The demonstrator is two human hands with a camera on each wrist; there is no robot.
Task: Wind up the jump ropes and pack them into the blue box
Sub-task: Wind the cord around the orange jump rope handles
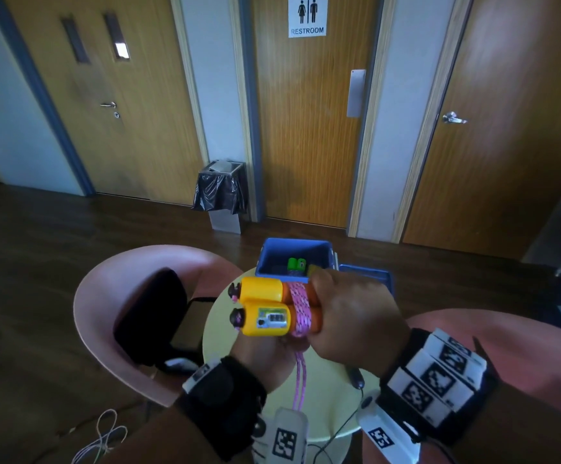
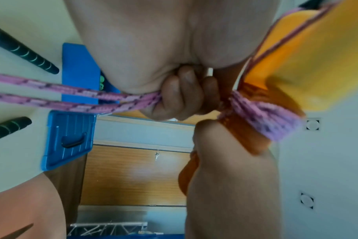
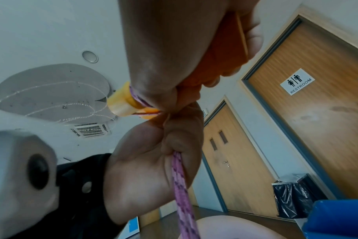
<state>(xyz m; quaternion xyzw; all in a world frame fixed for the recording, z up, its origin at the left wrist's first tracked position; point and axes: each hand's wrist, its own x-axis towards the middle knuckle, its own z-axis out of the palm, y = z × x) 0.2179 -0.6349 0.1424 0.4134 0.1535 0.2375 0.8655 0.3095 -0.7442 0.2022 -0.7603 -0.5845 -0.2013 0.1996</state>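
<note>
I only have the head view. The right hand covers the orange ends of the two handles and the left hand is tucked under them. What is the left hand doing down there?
Observer: The left hand grips the doubled pink rope, fingers curled round it just below the handles.
Operator: Is the right hand really clamped on the handles?
Observer: Yes. In the right wrist view the right hand wraps the orange grips, fingertips curled over them.
Operator: Any other ropes left out? I see little of the table.
Observer: The left wrist view shows two black handles with green rings lying on the table beside the blue box.
</note>
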